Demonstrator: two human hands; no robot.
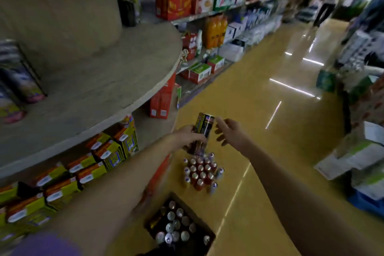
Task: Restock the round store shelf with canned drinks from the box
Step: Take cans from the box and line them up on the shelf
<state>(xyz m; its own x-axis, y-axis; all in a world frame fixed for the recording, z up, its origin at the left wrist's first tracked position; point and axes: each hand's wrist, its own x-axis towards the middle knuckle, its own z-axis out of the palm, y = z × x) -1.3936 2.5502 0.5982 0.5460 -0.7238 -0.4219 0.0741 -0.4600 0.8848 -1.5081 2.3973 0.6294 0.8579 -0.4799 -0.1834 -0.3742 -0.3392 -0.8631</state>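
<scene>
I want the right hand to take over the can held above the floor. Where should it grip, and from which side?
Probably the upper half of the can, from the right. The left hand wraps the lower left side, leaving the top end tilted toward the open right hand, whose fingers already reach its rim.

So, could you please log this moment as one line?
left hand: holds dark drink cans | right hand: open, fingertips at top can | round grey shelf: mostly bare | cardboard box: holds cans
</scene>
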